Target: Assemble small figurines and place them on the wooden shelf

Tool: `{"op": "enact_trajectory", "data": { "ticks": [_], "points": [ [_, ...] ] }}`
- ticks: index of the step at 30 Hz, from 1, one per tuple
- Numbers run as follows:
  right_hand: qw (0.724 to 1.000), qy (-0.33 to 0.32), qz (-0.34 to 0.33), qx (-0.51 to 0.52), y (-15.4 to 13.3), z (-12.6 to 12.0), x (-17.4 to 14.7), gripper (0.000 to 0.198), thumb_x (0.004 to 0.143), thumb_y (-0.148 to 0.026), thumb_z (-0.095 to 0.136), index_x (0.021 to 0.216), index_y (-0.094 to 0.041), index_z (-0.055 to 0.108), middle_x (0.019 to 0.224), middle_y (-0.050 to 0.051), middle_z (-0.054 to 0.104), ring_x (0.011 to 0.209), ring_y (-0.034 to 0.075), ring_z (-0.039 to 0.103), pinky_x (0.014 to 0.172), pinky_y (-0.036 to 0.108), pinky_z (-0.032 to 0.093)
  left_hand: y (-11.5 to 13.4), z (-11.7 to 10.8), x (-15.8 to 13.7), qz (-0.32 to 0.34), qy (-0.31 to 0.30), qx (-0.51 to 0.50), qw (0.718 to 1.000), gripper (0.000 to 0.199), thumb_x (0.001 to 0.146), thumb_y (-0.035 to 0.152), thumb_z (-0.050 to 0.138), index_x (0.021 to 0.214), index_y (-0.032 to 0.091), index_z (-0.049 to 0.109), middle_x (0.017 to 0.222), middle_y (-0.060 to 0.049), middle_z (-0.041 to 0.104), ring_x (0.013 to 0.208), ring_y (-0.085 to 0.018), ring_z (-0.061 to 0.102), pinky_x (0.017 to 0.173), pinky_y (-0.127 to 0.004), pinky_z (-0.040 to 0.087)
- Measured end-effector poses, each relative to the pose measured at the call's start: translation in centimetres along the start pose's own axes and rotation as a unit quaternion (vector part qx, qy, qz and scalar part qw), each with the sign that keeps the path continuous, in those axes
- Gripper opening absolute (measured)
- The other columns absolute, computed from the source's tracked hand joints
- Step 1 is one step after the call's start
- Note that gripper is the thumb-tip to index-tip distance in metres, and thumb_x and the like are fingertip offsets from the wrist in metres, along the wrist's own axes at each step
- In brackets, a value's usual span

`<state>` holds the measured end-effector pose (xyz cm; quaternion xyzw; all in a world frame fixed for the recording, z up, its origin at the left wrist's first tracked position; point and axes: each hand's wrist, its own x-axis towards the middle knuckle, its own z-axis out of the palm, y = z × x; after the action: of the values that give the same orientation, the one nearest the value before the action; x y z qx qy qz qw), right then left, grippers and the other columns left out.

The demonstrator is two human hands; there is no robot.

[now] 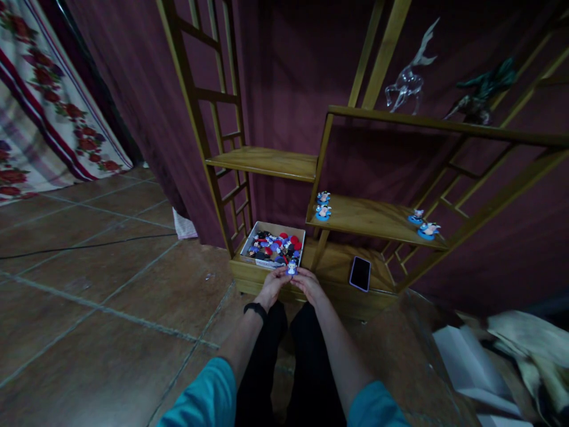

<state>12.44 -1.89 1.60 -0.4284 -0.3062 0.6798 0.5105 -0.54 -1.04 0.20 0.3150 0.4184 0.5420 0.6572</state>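
A small blue-and-white figurine (292, 267) is held upright between my two hands, in front of the low shelf. My left hand (274, 284) grips it from the left with closed fingers. From the other side, my right hand (307, 283) pinches it too. Just beyond sits an open white box (248, 252) filled with several small figurines in red, blue, black and white; its near right edge is partly covered by the held piece. Finer details of the figurine are too small to make out.
On the middle shelf (364, 218) stand two figurines (323, 205) at the left and two more (427, 228) at the right. A phone (360, 274) lies on the bottom shelf. Above are a glass deer (406, 80) and a dark green statue (484, 92). White boxes (473, 362) lie on the floor at right.
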Motion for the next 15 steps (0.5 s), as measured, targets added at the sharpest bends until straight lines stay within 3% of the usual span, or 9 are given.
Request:
{"op": "enact_trajectory", "data": {
  "ticks": [8, 15],
  "points": [
    [1.0, -0.005, 0.0, 0.013, 0.34, -0.33, 0.41, 0.033, 0.055, -0.013, 0.072, 0.087, -0.016, 0.063, 0.087, 0.005, 0.069, 0.081, 0.017, 0.065, 0.076, 0.03, 0.052, 0.27, 0.01, -0.07, -0.018, -0.024, 0.0, 1.0, 0.047, 0.045, 0.016, 0.08, 0.089, 0.01, 0.065, 0.077, -0.007, 0.067, 0.068, -0.014, 0.06, 0.069, -0.026, 0.042],
    [1.0, -0.006, 0.009, 0.008, 0.5, -0.38, 0.54, 0.036, 0.055, -0.013, 0.071, 0.091, -0.016, 0.063, 0.089, 0.005, 0.069, 0.082, 0.015, 0.064, 0.077, 0.027, 0.05, 0.4, 0.14, -0.21, -0.004, -0.005, 0.005, 1.0, 0.045, 0.043, 0.014, 0.08, 0.086, 0.011, 0.065, 0.076, -0.006, 0.067, 0.071, -0.015, 0.06, 0.072, -0.028, 0.042]
  ]
}}
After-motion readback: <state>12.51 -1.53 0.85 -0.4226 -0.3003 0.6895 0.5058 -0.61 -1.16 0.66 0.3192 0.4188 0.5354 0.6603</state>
